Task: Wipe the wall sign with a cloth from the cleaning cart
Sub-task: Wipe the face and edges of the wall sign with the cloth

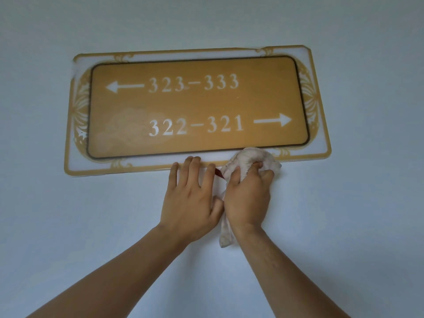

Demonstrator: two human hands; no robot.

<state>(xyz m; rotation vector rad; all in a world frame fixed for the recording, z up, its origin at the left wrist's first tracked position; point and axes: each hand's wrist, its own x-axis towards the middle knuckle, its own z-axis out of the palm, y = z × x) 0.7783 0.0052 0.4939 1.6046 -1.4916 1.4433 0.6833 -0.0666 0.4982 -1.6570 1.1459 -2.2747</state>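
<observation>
- Hanging slightly tilted on the pale wall (68,226), the wall sign (192,106) is showing a gold panel reading 323–333 with an arrow pointing left and 322–321 with an arrow pointing right.
- A pale smudge is showing on the panel's lower left part.
- The right hand (249,198) is gripping a bunched white cloth (250,160), fingers curled tight around it, pressing it against the sign's lower border.
- A tail of the cloth is hanging below the right wrist.
- The left hand (190,203) is lying flat on the wall just beside the right, fingers spread narrowly, fingertips touching the sign's bottom edge.
</observation>
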